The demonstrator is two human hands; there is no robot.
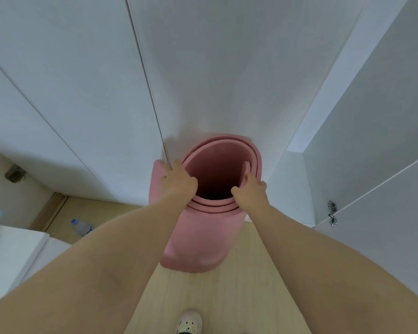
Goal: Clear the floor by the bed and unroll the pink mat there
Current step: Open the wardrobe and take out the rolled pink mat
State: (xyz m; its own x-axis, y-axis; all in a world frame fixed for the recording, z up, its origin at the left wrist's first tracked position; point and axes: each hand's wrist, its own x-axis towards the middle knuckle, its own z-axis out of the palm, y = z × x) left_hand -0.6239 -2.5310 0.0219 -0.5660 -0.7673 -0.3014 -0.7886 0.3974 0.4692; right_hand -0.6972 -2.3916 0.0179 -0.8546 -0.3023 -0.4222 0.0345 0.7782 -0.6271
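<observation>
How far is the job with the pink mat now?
Done: nothing clearly. In hand: the left hand and right hand grip the top rim of the pink mat, rolled and held upright. Left: unrolling it; a bottle lies on the wooden floor, perhaps to be cleared.

Pale wood floor (251, 285), rolled pink mat (193, 237) upright, plastic bottle (81, 226) lying
</observation>
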